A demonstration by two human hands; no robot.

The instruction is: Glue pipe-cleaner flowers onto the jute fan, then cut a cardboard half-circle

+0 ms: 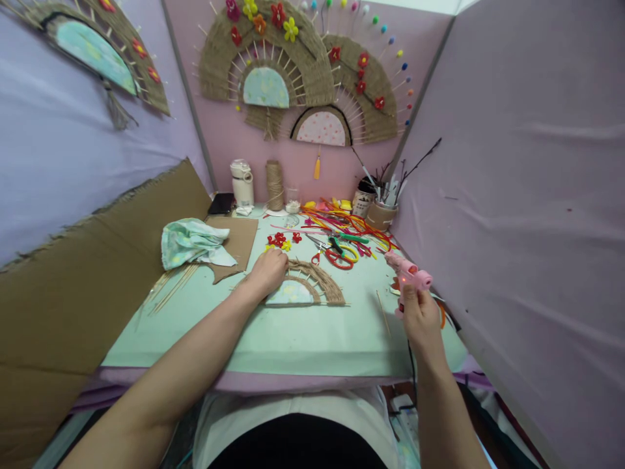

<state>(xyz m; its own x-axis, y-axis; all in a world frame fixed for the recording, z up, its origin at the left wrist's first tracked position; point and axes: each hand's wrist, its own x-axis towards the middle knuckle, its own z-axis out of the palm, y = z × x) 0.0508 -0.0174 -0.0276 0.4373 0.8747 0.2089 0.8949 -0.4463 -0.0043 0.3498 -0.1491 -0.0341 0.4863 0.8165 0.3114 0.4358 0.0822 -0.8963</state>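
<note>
My right hand [420, 316] is wrapped around the handle of a pink hot glue gun [409, 273], raised over the table's right side with its nozzle toward the upper left. A small orange light glows on its body. My left hand [269, 272] is closed over the left part of a half-round twine-woven fan [322, 277] with a pale green patterned fabric centre. Its fingertips point down and away, so whatever they pinch is hidden. Just beyond them lie several red flowers [277, 240] and yellow flowers [286, 245].
Scissors [336, 259], pliers [354, 238] and coloured pipe cleaners [342, 221] lie behind the fan. Crumpled fabric [190, 242] rests on cardboard [239, 234] at left. A twine spool [274, 182], a white bottle [242, 182] and a pot of twigs [381, 213] stand at the back.
</note>
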